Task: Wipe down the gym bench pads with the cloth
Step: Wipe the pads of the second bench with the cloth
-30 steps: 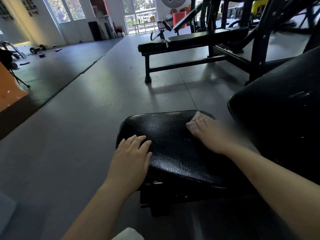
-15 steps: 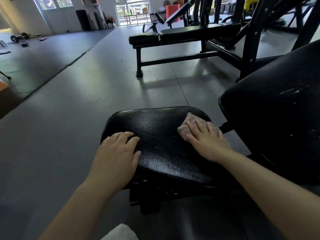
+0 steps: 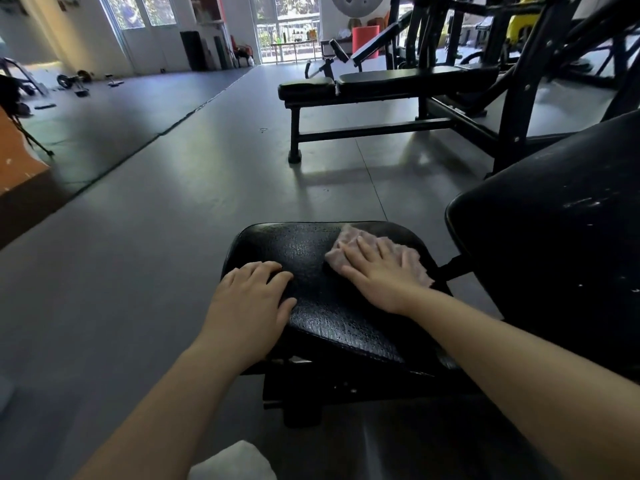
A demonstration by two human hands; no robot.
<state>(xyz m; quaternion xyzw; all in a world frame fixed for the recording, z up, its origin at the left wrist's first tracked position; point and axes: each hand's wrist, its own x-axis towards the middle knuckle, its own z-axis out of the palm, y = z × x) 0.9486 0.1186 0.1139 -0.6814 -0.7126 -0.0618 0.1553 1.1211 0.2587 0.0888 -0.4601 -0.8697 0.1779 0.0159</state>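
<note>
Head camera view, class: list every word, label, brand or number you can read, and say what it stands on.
No text can be read.
Wall posters at the upper left: too blurred to read.
Seat pad, backrest pad and cloth: no label shows.

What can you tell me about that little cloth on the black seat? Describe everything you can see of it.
The cloth is a small, pale pinkish rag with a soft, towel-like texture and rumpled, uneven edges. It lies spread flat on the far right part of the black seat pad, near the edge by the backrest. The right hand presses on it with straight fingers, covering its middle, so only its borders show. The left hand does not touch it.
</note>
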